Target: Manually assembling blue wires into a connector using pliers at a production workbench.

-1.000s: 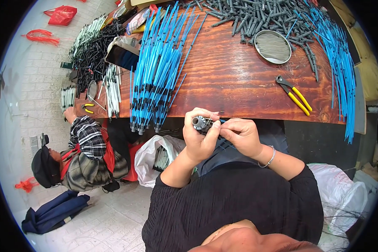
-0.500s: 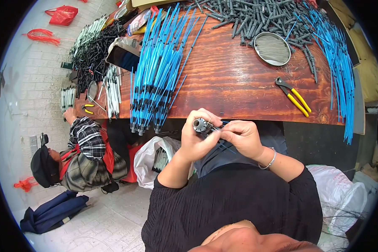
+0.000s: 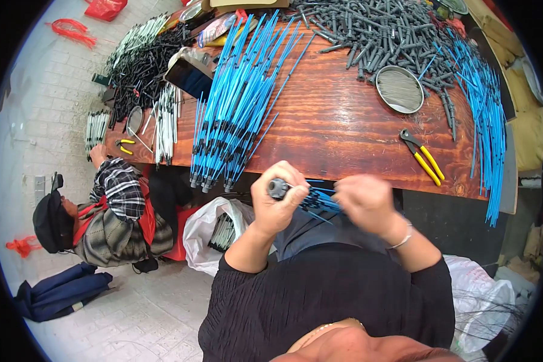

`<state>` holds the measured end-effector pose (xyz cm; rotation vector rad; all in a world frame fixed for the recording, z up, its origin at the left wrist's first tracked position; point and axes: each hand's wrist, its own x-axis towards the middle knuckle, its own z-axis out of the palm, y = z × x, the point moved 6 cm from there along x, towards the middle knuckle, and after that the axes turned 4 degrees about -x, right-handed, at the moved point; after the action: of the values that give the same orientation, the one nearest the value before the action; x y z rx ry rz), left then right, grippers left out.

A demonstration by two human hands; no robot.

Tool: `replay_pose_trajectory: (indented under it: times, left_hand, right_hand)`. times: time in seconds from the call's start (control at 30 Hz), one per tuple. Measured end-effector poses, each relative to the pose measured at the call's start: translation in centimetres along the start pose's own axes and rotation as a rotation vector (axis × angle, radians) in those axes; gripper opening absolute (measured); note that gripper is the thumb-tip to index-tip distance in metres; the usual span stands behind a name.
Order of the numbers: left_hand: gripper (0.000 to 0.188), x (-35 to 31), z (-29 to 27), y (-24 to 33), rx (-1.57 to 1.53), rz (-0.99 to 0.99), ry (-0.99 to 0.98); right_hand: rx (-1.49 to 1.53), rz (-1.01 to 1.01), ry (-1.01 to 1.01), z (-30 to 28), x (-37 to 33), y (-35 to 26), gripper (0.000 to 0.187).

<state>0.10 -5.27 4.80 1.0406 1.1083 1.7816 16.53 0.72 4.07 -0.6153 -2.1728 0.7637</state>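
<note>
My left hand [image 3: 271, 205] is closed around a bundle of blue rods [image 3: 324, 203] with a grey tubular plastic end [image 3: 277, 188] showing above the fist. The blue rods stick out to the right, below the table edge. To their right my right hand [image 3: 368, 202] hangs apart from the bundle, smeared by motion, so its fingers cannot be read. Beyond it, pliers with yellow handles [image 3: 422, 158] lie on the table. Farther back stands a round tin [image 3: 400, 89] of fine wire-like pieces.
Blue rods with black bands and grey ends [image 3: 229, 120] are stacked at the table's left. Grey plastic fittings [image 3: 380, 36] are heaped at the back, more blue rods [image 3: 485, 127] at the right. A co-worker [image 3: 120, 205] sits at the left, near a white sack [image 3: 202, 241].
My right hand has pulled away from the bundle to the right. My left hand has turned the grey end slightly and shifted a little left. The whole view has tilted somewhat.
</note>
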Motion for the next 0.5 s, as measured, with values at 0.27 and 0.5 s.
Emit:
replay_pose_trajectory:
  times: [0.27, 0.5]
  left_hand:
    - [0.022, -3.4, -3.7, 1.8, -0.108, 0.246, 0.129]
    - [0.03, -5.0, -4.2, 0.2, -0.146, 0.337, 0.241]
  right_hand:
    - [-0.847, 0.457, -0.215, -8.5, -6.6, 15.4, 0.041]
    - [-0.985, 0.552, -0.265, -8.1, -9.0, 19.8, 0.042]
